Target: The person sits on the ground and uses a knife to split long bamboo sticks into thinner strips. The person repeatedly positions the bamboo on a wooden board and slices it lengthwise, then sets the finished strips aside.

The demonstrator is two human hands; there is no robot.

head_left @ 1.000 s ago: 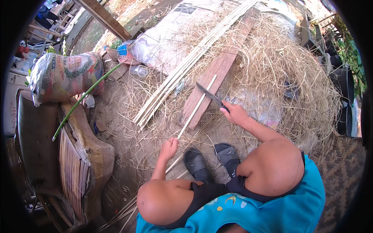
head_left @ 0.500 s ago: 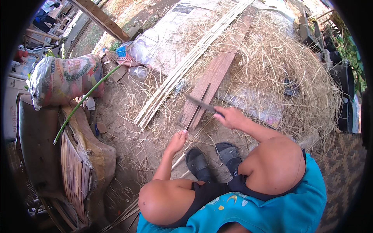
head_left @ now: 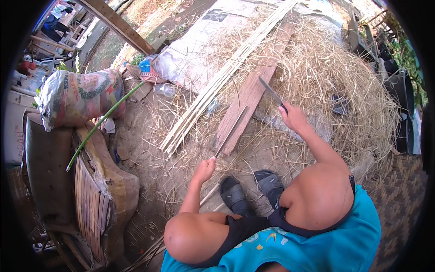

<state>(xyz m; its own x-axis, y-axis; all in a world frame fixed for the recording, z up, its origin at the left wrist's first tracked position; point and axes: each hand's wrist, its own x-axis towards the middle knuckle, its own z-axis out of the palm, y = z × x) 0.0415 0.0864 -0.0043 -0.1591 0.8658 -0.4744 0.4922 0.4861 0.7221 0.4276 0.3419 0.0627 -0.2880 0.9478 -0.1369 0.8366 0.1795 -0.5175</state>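
My left hand (head_left: 205,169) is closed round the near end of a long narrow dark tool (head_left: 234,130), which looks like a file. The tool slants away from me over the lower part of a reddish-brown wooden plank (head_left: 248,97). My right hand (head_left: 293,119) grips the dark handle of a knife (head_left: 272,94). Its blade points up and to the left, over the plank's right edge, apart from the tool. Left of the plank lies a bundle of pale split strips (head_left: 213,93), probably bamboo.
Curly straw-coloured shavings (head_left: 331,68) spread over the right side and onto a pale sheet (head_left: 192,59). At left are a stuffed sack (head_left: 81,97), a green stalk (head_left: 104,118) and a worn seat with wooden slats (head_left: 90,213). A woven mat (head_left: 398,204) lies at lower right.
The knife was lying across the narrow tool. My right hand has lifted it up and to the right, away from it. My left hand has barely moved.
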